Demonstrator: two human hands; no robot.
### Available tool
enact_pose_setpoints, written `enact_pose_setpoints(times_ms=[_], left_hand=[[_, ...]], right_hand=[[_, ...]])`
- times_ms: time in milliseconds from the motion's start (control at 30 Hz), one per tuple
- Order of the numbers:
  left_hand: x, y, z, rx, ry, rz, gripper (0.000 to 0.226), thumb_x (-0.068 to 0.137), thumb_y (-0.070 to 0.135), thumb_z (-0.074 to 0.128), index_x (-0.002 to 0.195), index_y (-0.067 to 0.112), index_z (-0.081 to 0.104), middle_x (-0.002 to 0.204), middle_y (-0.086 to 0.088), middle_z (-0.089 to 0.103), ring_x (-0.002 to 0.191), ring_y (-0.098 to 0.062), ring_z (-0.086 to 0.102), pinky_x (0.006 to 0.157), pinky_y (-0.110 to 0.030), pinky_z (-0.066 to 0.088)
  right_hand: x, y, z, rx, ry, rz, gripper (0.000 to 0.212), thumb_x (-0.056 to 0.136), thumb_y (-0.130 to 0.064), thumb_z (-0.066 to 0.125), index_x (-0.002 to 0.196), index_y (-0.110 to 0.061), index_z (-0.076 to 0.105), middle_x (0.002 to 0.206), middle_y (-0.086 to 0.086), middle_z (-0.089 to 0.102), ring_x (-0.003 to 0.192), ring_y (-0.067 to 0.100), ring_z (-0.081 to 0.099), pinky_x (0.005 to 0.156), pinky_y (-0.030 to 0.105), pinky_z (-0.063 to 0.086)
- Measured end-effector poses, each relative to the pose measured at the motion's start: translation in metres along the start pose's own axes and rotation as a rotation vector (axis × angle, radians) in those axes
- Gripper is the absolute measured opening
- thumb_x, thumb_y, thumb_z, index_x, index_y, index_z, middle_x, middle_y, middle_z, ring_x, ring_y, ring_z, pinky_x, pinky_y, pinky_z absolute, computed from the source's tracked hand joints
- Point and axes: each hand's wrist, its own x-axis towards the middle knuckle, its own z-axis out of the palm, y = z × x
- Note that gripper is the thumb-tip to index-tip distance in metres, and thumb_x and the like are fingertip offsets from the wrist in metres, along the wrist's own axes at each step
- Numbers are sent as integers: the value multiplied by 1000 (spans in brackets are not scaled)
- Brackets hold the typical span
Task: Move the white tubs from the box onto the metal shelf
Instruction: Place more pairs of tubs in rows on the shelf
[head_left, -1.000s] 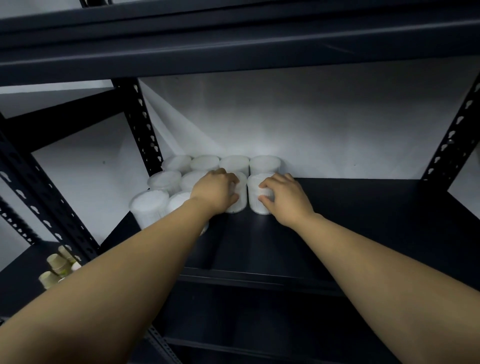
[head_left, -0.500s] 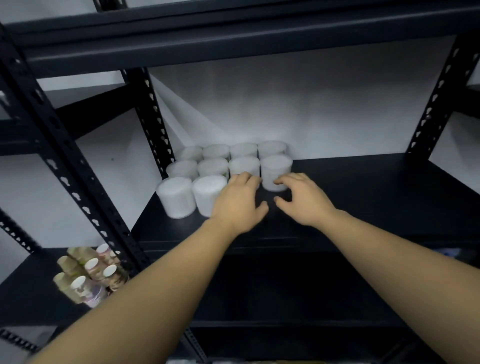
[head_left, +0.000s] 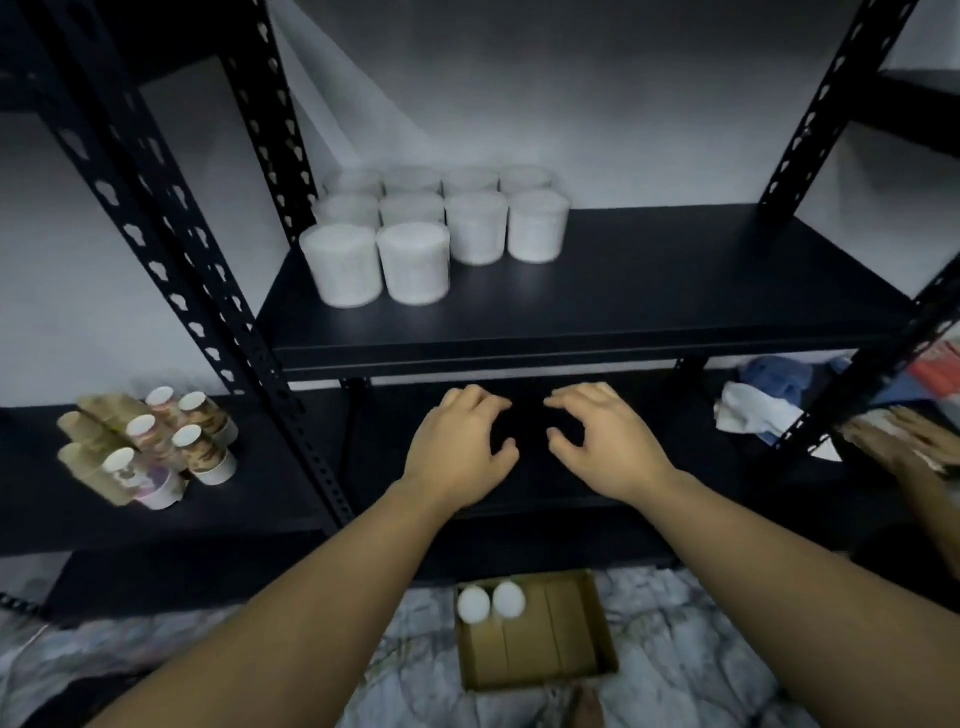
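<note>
Several white tubs (head_left: 415, 260) stand in rows at the left of the black metal shelf (head_left: 649, 291). Down on the floor lies an open cardboard box (head_left: 561, 644) with two white tubs (head_left: 491, 601) in its far left corner. My left hand (head_left: 457, 447) and my right hand (head_left: 602, 441) hover side by side below the shelf's front edge, above the box. Both hands are empty, with fingers apart and slightly curled.
Paper cups with lids (head_left: 156, 447) lie stacked on the neighbouring lower shelf at left. Cloths (head_left: 758, 405) sit on a lower shelf at right, where another person's hand (head_left: 904, 441) shows. Perforated black uprights (head_left: 171, 260) frame the shelf. The floor is marbled.
Both hands let go of the tubs on the shelf and drew back and down below the shelf edge. The view tilted downward, bringing the box into sight.
</note>
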Motion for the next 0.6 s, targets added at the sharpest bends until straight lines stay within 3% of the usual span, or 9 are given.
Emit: enact_pose_setpoints(times_ms=[367, 600], left_hand=[[-79, -49, 101, -58, -512, -315, 67, 92, 50, 62, 150, 23, 43, 137, -1, 50, 131, -23, 43, 102, -41, 48], [-123, -87, 223, -89, -652, -484, 64, 83, 51, 63, 140, 25, 52, 133, -1, 53, 128, -26, 48, 100, -41, 49]], right_hand=[[-68, 54, 93, 65, -445, 253, 56, 97, -38, 63, 148, -22, 49, 148, -3, 51, 140, 18, 40, 111, 37, 43], [-97, 108, 202, 32, -673, 292, 54, 91, -34, 63, 142, -26, 54, 138, 0, 59, 130, 24, 50, 106, 38, 45]])
